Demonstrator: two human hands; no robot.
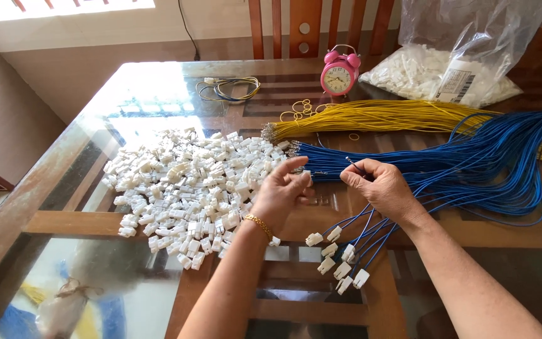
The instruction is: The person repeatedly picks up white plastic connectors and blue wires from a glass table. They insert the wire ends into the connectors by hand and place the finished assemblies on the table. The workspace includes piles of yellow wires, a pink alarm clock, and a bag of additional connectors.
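Left hand (281, 188): fingers (299, 182) pressed together, pinching a small white connector (307, 174), mostly hidden behind the fingertips. Right hand (381, 185): fingers (354, 178) pinching the metal tip of one blue wire (354, 164), barely visible, just right of the connector. Below the right palm, a fan of finished blue wires (362, 235) ending in about eight white plugs (340, 260); exact count hard to make out where they overlap. Left of the hands, a heap of loose white connectors (189, 182) on the glass desk (64, 169), far too many to count. Right and farther off, one bundle of blue wires (459, 163) and one bundle of yellow wires (377, 116), both cut off at the right edge. Far side: one pink alarm clock (339, 72), one clear plastic bag (459, 56) of white parts cut off at the top, several yellow rubber bands (302, 110), one small coil of wire (227, 89). Near left, under the glass, a blurred bag (64, 307), contents unclear.
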